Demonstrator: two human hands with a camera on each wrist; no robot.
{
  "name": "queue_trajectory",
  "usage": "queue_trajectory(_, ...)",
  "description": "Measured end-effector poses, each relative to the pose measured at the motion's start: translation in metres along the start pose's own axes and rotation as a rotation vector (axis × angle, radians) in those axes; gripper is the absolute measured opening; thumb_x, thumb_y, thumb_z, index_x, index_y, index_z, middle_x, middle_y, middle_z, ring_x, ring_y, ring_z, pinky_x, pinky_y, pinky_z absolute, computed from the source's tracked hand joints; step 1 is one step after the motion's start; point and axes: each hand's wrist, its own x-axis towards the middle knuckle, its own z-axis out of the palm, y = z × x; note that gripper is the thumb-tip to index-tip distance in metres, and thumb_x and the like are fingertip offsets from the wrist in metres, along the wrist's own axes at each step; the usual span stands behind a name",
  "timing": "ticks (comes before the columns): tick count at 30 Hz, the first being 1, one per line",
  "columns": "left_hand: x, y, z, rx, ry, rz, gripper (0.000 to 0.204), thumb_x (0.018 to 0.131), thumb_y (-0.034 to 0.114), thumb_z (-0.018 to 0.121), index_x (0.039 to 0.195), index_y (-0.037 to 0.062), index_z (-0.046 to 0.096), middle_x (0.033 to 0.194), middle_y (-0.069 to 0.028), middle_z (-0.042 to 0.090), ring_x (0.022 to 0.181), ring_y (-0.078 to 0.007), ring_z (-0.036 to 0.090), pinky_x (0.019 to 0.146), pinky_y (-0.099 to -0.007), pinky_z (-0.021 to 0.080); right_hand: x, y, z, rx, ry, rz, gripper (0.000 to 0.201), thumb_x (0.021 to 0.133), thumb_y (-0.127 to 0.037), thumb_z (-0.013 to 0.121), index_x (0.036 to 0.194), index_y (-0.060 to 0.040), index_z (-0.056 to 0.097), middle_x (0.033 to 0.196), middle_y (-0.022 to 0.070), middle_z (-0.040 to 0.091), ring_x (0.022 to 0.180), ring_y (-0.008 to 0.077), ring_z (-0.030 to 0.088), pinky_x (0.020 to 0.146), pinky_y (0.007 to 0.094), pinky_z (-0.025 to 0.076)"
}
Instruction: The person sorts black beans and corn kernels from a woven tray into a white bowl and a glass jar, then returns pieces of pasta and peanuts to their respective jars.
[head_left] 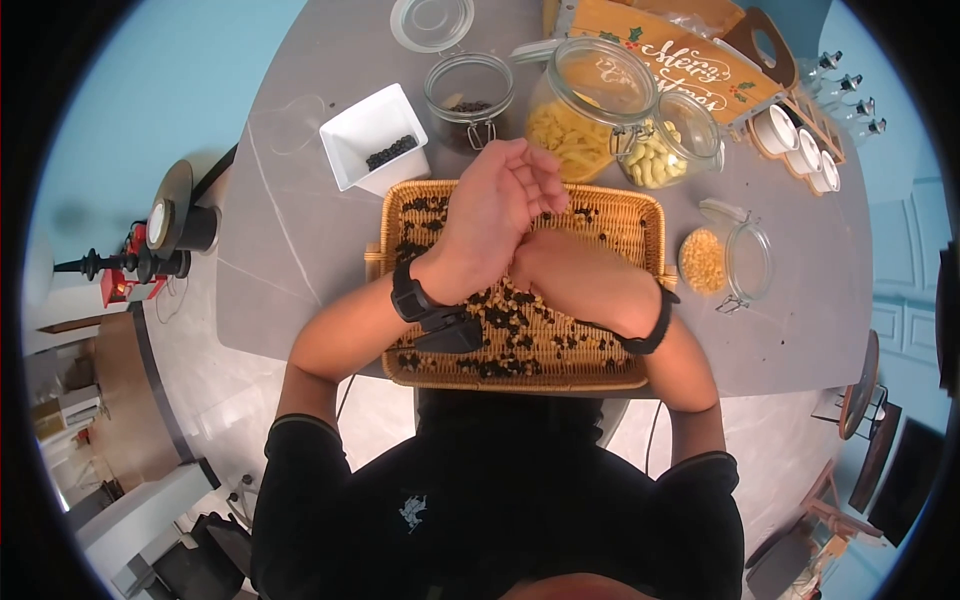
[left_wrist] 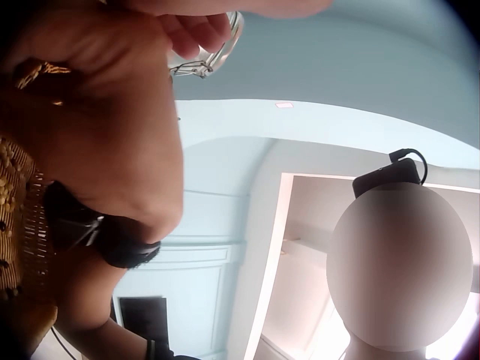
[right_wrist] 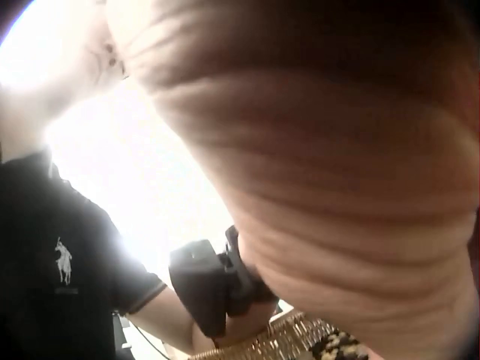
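Note:
Over the wicker tray [head_left: 640,215] both hands meet at its middle. My left hand [head_left: 500,200] is turned palm up, fingers loosely bent, with nothing visible in it. Close against its wrist side is my right hand [head_left: 575,275], back of the hand upward, its fingertips hidden behind the left hand. In the left wrist view the right hand [left_wrist: 112,135] fills the left side. Creased skin of the left wrist [right_wrist: 315,172] covers most of the right wrist view. Black beans [head_left: 510,315] and yellow kernels lie scattered across the tray.
A white square bowl [head_left: 347,150] with black beans stands behind the tray, beside a jar of dark beans [head_left: 455,115]. Jars of yellow pasta [head_left: 570,140] and pale pieces [head_left: 655,165] follow. To the right is a clip-top jar with yellow kernels [head_left: 703,262].

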Motion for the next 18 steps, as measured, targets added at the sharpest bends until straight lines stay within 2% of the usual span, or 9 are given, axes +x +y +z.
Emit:
queue_trajectory(2,0.001,0.000,-0.003,0.014,-0.019,0.004,0.034,0.110,0.029,0.045,0.100,0.0037,0.065,0.097,-0.0104,0.072,0.099,-0.0245,0.068,0.097,-0.0398,0.053,-0.014,0.004,-0.010,0.008,0.164,-0.063,0.003,0.084,0.000,0.071,0.086,-0.0019,0.071,0.100,0.0157,0.069,0.098,0.0390,0.069,0.080,0.0475,0.053)
queue_trajectory(5,-0.001,-0.008,0.003,0.107,0.029,0.022,0.039,0.111,0.030,0.041,0.112,0.0002,0.066,0.115,-0.0138,0.074,0.114,-0.0268,0.067,0.106,-0.0418,0.050,-0.035,0.000,-0.041,-0.018,0.222,-0.049,0.006,0.084,0.000,0.074,0.090,-0.0009,0.072,0.100,0.0143,0.069,0.098,0.0390,0.068,0.081,0.0466,0.054)
queue_trajectory(8,-0.004,-0.012,-0.001,-0.100,-0.120,-0.236,0.051,0.116,0.038,0.036,0.130,-0.0034,0.062,0.134,-0.0166,0.067,0.127,-0.0283,0.062,0.113,-0.0450,0.047,-0.053,-0.014,-0.064,0.032,0.328,-0.068,0.018,0.084,0.001,0.075,0.101,-0.0018,0.075,0.104,0.0133,0.070,0.100,0.0387,0.068,0.085,0.0451,0.056)
queue_trajectory(11,-0.008,-0.017,0.000,-0.402,-0.266,-0.469,0.062,0.118,0.046,0.030,0.145,-0.0053,0.053,0.144,-0.0180,0.061,0.135,-0.0292,0.059,0.117,-0.0485,0.045,-0.058,-0.021,-0.066,0.063,0.408,-0.112,0.041,0.078,0.012,0.067,0.116,-0.0032,0.070,0.115,0.0151,0.067,0.107,0.0417,0.067,0.084,0.0475,0.055)
queue_trajectory(12,-0.012,-0.015,0.003,-0.364,-0.229,-0.483,0.066,0.119,0.049,0.025,0.148,-0.0061,0.048,0.147,-0.0182,0.058,0.139,-0.0302,0.056,0.120,-0.0519,0.044,-0.059,-0.021,-0.065,0.063,0.397,-0.098,0.045,0.079,0.011,0.067,0.121,-0.0045,0.069,0.117,0.0150,0.066,0.108,0.0416,0.067,0.084,0.0477,0.056)
queue_trajectory(15,-0.015,-0.012,0.013,-0.301,-0.168,-0.469,0.072,0.119,0.052,0.019,0.151,-0.0069,0.048,0.146,-0.0178,0.059,0.140,-0.0333,0.055,0.123,-0.0531,0.042,-0.062,-0.021,-0.064,0.063,0.380,-0.058,0.054,0.081,0.010,0.068,0.131,-0.0075,0.065,0.122,0.0143,0.065,0.109,0.0411,0.067,0.084,0.0482,0.056)
queue_trajectory(18,-0.018,-0.008,0.021,-0.286,-0.201,-0.431,0.073,0.119,0.052,0.019,0.151,-0.0077,0.047,0.147,-0.0191,0.057,0.143,-0.0343,0.052,0.127,-0.0524,0.039,-0.068,-0.023,-0.069,0.070,0.401,-0.008,0.055,0.082,0.008,0.070,0.135,-0.0090,0.064,0.121,0.0133,0.065,0.107,0.0410,0.067,0.083,0.0489,0.056)
